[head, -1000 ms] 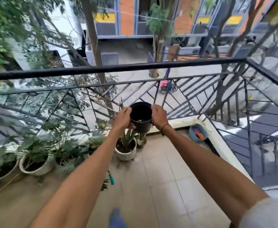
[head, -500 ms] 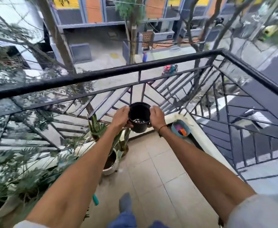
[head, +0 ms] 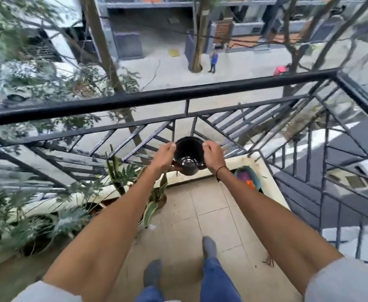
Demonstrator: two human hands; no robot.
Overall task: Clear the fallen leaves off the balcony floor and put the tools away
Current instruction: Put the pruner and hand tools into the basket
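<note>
By the railing [head: 178, 97], an empty black pot [head: 187, 154].

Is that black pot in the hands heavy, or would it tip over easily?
Probably light: the black pot looks empty, its holed bottom showing. Both hands, left and right, hold it by fingertips at the rim. It looks like thin plastic, so likely a bit bendy and easily knocked over.

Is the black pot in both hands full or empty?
Empty: the black pot, gripped by the left hand and right hand, shows its bare slotted bottom.
</note>
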